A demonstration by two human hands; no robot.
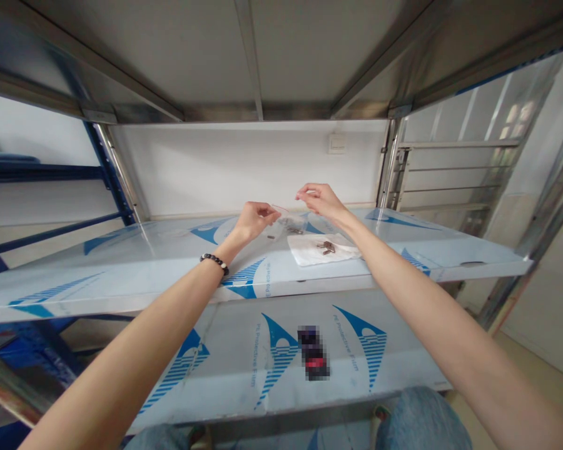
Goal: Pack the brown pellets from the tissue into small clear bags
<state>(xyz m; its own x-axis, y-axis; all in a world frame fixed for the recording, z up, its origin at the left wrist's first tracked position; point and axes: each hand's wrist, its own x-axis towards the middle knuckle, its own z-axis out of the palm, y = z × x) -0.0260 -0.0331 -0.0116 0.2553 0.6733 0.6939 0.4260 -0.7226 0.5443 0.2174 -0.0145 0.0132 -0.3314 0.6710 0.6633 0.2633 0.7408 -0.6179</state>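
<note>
A small clear plastic bag (pixel 291 220) with a reddish line along its top edge stands on the film-covered shelf, small dark pieces showing inside. My left hand (pixel 258 219), with a beaded bracelet on its wrist, pinches the bag's upper left corner. To the right and slightly above the bag is my right hand (pixel 321 199), thumb and fingertips brought together; whatever is between them is too small to make out. Below it a white sheet (pixel 304 251), paper or cloth, carries a little heap of small brownish metal pieces (pixel 327 247). One dark piece (pixel 271 237) lies left of the bag.
The shelf (pixel 159 262) wears blue-printed protective film. A lower shelf (pixel 234 350) holds a pixelated dark item (pixel 313 353). Overhead is a metal shelf underside (pixel 216 56). Metal posts (pixel 388 162) stand at the sides, and a wall with a switch (pixel 336 143) is behind.
</note>
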